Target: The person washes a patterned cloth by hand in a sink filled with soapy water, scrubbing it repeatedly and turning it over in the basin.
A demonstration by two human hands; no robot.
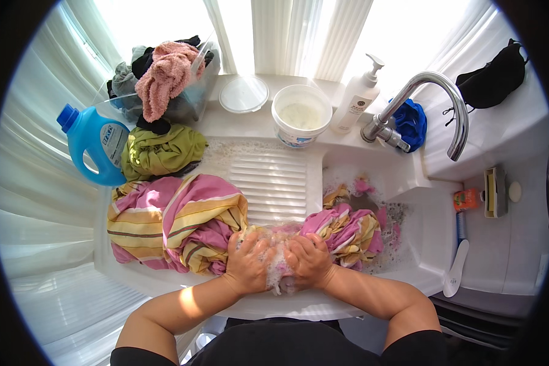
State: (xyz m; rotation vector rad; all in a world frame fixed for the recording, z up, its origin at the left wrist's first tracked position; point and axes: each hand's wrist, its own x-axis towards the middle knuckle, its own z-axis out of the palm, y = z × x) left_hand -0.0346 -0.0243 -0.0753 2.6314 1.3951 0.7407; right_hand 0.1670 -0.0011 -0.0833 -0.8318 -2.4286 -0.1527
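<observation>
Both hands are working close together at the sink's front edge, the left hand (247,259) and the right hand (308,261) each closing on a soapy stretch of striped cloth (177,222), with foam (279,268) filling the narrow gap between them. A big bundle of the cloth is lying to the left, in front of the washboard's (268,186) left end, while a bunched part is resting to the right in the sudsy basin (430,244); whether both belong to one piece, I cannot tell.

Slipping looks like the likeliest trouble: the foam is coating the fingers, so a hard pull could be tearing the cloth out of either grip. With the knuckles sitting so near each other, a missed stroke could be knocking or scraping them. Foam is also hanging between the hands toward the front rim, and could be dripping onto the person's black clothing.

The left bundle is reaching close to the rim, so its weight could be dragging it over if tugged. It is also crowding the green cloth (161,149) and the blue bottle (97,143); a sweep leftward could be tipping that bottle. The white tub (294,135) is standing open on the back ledge, where a flung wet end could be upsetting it
</observation>
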